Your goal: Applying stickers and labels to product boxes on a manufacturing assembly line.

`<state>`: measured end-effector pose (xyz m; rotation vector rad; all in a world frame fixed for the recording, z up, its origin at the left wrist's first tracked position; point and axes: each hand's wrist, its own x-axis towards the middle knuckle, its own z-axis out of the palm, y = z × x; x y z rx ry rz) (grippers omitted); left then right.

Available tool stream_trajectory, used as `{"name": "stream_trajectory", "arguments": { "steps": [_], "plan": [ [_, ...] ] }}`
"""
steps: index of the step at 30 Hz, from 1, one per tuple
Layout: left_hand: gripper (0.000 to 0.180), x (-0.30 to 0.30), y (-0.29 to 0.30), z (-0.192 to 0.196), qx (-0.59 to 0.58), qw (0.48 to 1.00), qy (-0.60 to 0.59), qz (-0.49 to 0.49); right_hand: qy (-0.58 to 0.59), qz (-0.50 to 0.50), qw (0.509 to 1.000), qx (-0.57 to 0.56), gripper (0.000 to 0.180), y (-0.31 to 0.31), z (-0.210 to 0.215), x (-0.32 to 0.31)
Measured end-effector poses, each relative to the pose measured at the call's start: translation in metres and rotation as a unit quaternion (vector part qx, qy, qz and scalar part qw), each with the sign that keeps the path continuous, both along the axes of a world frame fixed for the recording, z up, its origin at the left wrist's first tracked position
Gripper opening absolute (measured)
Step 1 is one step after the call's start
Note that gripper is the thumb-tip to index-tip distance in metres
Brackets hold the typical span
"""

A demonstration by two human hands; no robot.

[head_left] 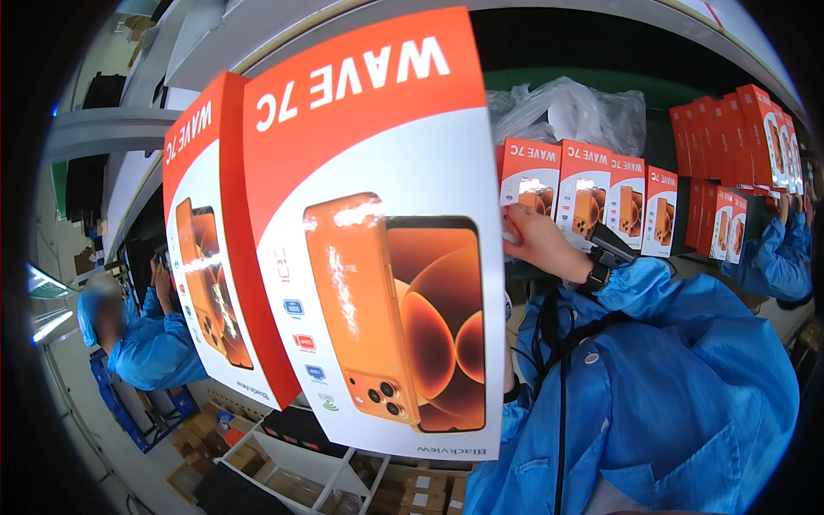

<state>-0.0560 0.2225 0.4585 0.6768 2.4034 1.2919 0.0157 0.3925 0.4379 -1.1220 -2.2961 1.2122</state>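
Two tall phone boxes, a large one [283, 189] and one to its left [202, 129], stand very close in the view. Both are white and red-orange, with an orange phone pictured and the print upside down. My right hand [548, 243], with a black watch at the wrist, reaches left in front of a row of smaller-looking phone boxes [584, 159]. Its fingers are curled beside the large box's right edge, where the tips are partly hidden; what they grip cannot be made out. My left sleeve [515, 421] runs behind the large box, which hides the left hand's fingers.
Crumpled clear plastic [575, 107] lies behind the row. More red phone boxes [730, 137] are stacked at the far right, near a co-worker's blue sleeve [772, 262]. Another person in blue [159, 348] works at left. Below are white shelving [283, 459] and brown cartons [202, 433].
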Motion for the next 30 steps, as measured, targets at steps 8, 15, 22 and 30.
{"name": "stream_trajectory", "arguments": {
  "steps": [8,15,22,30],
  "plan": [
    [0.026,0.003,0.019,0.013,0.03,0.97,-0.044,-0.237,0.049,-0.075,0.996,-0.011,0.028,0.008,0.016,0.075],
    [0.034,0.01,0.096,-0.029,0.075,0.96,0.179,-0.204,0.157,-0.29,0.932,-0.149,0.061,-0.016,-0.011,0.142],
    [0.034,0.004,0.093,-0.066,0.087,0.968,-0.16,-0.171,0.169,-0.221,0.952,-0.127,0.059,-0.013,-0.016,0.146],
    [0.033,0.051,0.089,-0.017,0.172,0.906,-0.342,-0.178,0.276,-0.267,0.913,-0.137,0.07,-0.03,-0.026,0.177]
  ]
}}
